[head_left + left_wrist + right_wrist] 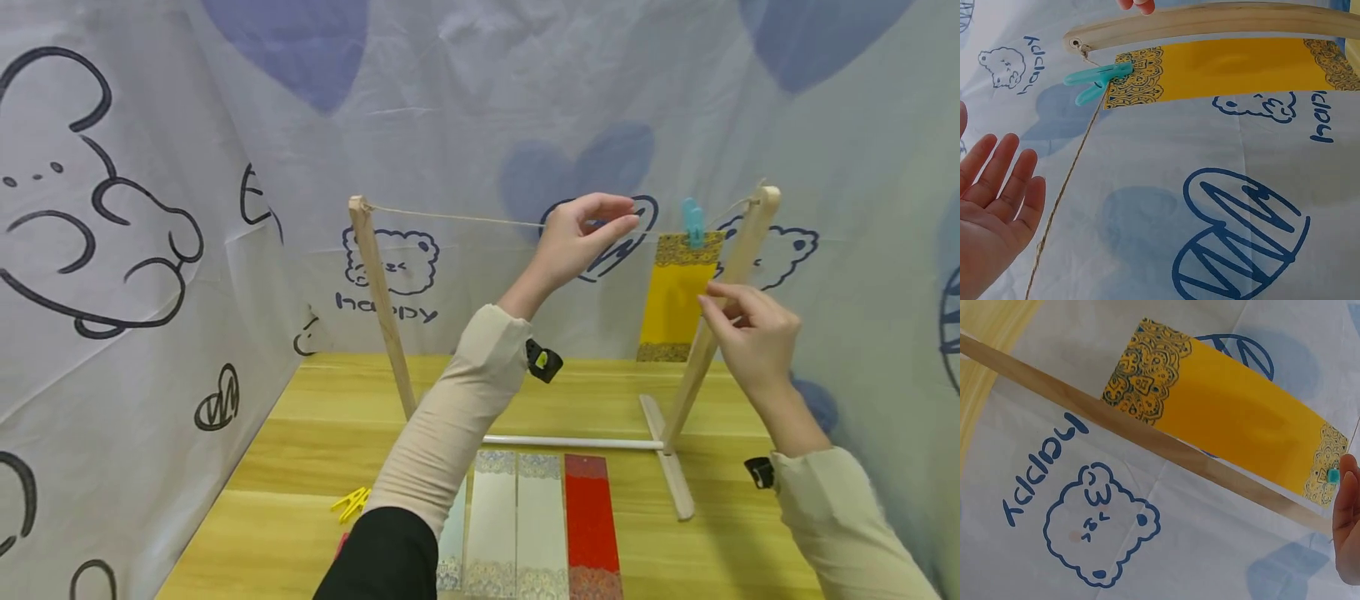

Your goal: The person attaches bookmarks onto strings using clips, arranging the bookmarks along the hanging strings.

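Observation:
A yellow card (678, 304) with dark lace-patterned ends hangs from a thin string (457, 217), held by a turquoise clothespin (693, 223). The string runs between two wooden posts, and the card hangs beside the right post (720, 312). Left of the clothespin is my left hand (581, 237), its fingers loosely bent and nothing between them; the left wrist view shows those fingers (1007, 178) apart from the clothespin. My right hand (753, 333) is in front of the right post, lower than the clothespin, with fingers loosely curled and nothing visible in them.
Below the white crossbar (577, 442) lie a red card (591, 517), two whitish cards (491, 517) and a pale card partly covered by my left sleeve. Yellow clothespins (351, 502) lie to their left on the wooden table (277, 467). The right post stands on a wooden foot (678, 492).

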Demonstrator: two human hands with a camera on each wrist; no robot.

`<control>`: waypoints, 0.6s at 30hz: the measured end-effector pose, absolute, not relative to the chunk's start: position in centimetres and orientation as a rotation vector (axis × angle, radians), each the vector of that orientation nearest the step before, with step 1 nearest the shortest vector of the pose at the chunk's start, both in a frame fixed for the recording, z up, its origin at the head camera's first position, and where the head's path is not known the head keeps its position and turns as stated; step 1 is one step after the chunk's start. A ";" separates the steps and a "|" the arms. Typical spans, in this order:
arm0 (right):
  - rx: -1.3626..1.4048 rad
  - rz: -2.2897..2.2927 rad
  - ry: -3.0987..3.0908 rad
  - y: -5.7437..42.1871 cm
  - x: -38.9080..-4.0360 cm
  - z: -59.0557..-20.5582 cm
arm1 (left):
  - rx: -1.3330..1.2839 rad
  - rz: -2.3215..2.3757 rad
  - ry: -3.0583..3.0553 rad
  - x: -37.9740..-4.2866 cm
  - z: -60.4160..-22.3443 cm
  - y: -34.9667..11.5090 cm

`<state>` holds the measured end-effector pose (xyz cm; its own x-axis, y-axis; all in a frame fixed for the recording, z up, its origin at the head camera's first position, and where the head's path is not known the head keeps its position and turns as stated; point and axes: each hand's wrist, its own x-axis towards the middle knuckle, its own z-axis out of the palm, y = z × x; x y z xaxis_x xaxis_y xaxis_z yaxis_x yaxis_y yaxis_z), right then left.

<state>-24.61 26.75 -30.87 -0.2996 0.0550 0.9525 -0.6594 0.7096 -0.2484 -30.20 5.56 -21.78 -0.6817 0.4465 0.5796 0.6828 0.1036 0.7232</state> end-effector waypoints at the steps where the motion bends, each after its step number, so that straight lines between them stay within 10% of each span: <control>1: 0.480 0.765 -1.744 26.7 -24.6 -31.0 | -1.131 -1.632 -2.151 -30.1 -22.0 5.4; 18: 0.541 0.838 -1.796 25.9 -24.1 -34.5 | -1.140 -1.813 -1.959 -28.5 -27.0 2.3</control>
<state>-24.10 25.91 -34.54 -0.3636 0.0238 0.9312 -0.6981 0.6549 -0.2894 -28.46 2.33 -27.00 -0.6674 0.3749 0.6435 0.6706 -0.0732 0.7382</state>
